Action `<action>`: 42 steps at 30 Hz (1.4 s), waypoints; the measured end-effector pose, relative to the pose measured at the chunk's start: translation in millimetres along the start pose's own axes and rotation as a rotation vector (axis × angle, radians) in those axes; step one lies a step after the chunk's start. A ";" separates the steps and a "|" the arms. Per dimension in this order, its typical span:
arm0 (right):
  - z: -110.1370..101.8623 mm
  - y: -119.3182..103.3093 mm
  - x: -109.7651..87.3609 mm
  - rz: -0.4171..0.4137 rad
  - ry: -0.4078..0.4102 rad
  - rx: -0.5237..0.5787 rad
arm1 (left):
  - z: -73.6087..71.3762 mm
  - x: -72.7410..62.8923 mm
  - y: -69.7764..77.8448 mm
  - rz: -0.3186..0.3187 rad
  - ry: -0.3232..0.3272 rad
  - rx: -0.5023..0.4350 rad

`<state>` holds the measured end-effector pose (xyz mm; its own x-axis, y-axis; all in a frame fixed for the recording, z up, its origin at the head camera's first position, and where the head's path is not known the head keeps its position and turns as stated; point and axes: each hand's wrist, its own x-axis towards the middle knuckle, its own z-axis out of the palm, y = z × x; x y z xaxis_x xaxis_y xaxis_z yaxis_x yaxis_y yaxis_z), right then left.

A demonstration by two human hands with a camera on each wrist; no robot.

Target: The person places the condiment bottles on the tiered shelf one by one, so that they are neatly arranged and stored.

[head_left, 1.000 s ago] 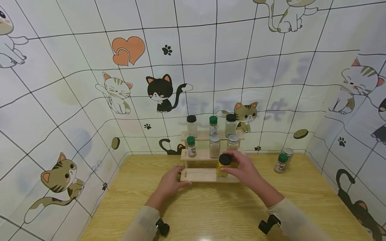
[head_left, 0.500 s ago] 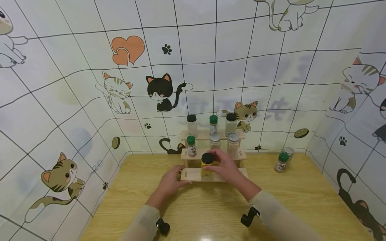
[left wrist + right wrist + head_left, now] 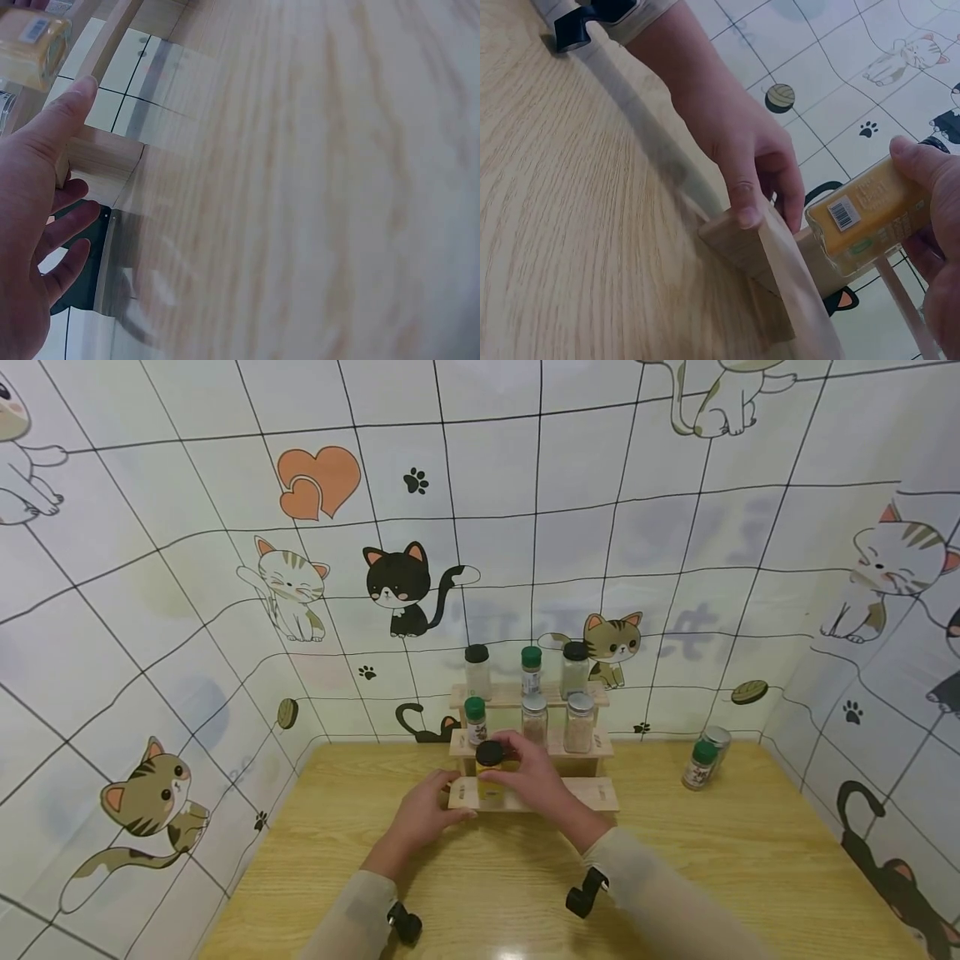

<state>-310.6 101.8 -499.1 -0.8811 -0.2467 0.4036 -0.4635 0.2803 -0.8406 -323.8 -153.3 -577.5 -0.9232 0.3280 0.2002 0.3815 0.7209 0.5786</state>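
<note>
A three-tier wooden spice rack (image 3: 581, 793) stands at the back of the table. My right hand (image 3: 536, 782) grips a spice jar (image 3: 491, 789) with yellow contents and a black lid, thumb on one side and fingers on the other. The jar is upright at the left part of the bottom shelf; its base shows in the right wrist view close to the shelf board (image 3: 799, 285). At the rack's left end, my left hand (image 3: 420, 810) holds the bottom shelf, thumb at the front and fingers behind. In the left wrist view the jar (image 3: 30, 49) appears above that thumb.
On the top shelf are two black-lidded jars and a green-capped bottle (image 3: 531, 675). The middle shelf bears another green-capped bottle (image 3: 476, 723) and two silver-lidded jars. A green-capped bottle (image 3: 699, 767) and a silver-lidded jar (image 3: 718, 740) stand at right. Cat-print wall sheeting (image 3: 495, 552) rises behind.
My right hand has moved left along the bottom shelf with the yellow spice jar, from right of centre to the left part. My left hand has stayed on the rack's end.
</note>
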 end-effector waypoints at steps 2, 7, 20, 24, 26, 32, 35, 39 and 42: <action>4.2 1.9 -0.7 0.001 0.003 0.009 | -0.1 -0.5 0.7 0.003 -0.001 0.000; 13.0 4.0 -2.8 0.006 -0.015 0.031 | -1.0 -2.7 3.3 0.014 0.002 -0.003; 25.8 14.3 -1.9 0.028 -0.005 0.059 | 1.5 -1.9 -1.7 0.016 0.017 -0.007; 29.3 18.4 -2.3 0.014 0.001 0.057 | 0.1 -2.4 -2.9 0.030 0.028 0.004; 29.4 19.1 -2.0 0.012 -0.004 0.055 | -0.9 -2.4 -2.6 0.033 0.027 0.002; 27.2 18.2 -1.2 0.021 -0.014 0.032 | -3.1 0.8 0.3 0.035 0.016 0.000; 25.4 17.0 -4.0 0.033 -0.019 0.013 | -3.8 1.6 2.3 0.036 0.008 0.018; 21.2 14.7 -13.5 0.065 -0.010 0.009 | -4.9 1.3 4.4 0.021 -0.006 0.038; 14.8 12.4 -23.0 0.108 0.014 0.024 | -6.0 0.7 5.9 0.018 -0.013 0.038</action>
<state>-294.7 97.2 -524.1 -0.9272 -0.2035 0.3145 -0.3631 0.2822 -0.8880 -322.4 -152.4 -569.2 -0.9157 0.3488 0.1994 0.3995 0.7377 0.5442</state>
